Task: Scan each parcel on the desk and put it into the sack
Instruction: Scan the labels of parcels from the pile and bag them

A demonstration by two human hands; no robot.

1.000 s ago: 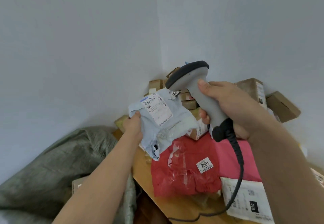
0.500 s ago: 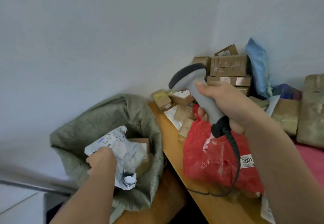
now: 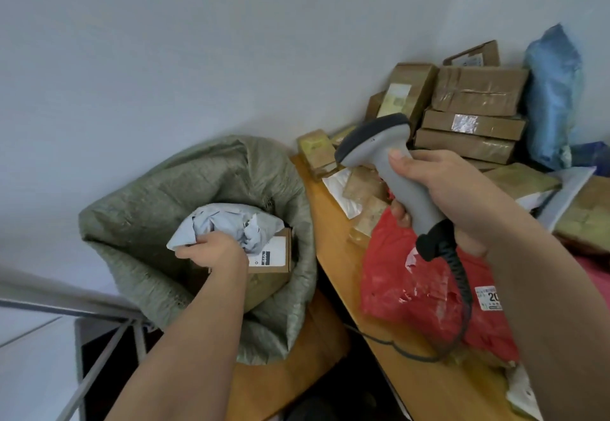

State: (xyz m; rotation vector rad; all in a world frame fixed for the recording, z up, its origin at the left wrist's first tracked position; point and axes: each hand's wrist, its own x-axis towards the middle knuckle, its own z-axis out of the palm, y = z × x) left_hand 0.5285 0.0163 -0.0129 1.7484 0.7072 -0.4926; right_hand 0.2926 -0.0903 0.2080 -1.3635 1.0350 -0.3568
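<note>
Beside wooden desk (image 3: 333, 242), left hand (image 3: 214, 252) clutches crumpled grey parcel (image 3: 227, 222) inside woven sack (image 3: 138, 222); right hand (image 3: 452, 196) grips scanner (image 3: 389, 163).

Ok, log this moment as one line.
left hand grips pale grey poly mailer inside green woven sack | right hand holds grey handheld scanner | release pending

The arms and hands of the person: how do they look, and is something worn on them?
Both forearms are bare as far as the frame shows; no sleeve is visible. The left hand and the right hand wear no glove, ring, watch or bracelet that can be seen. No markings show.
</note>
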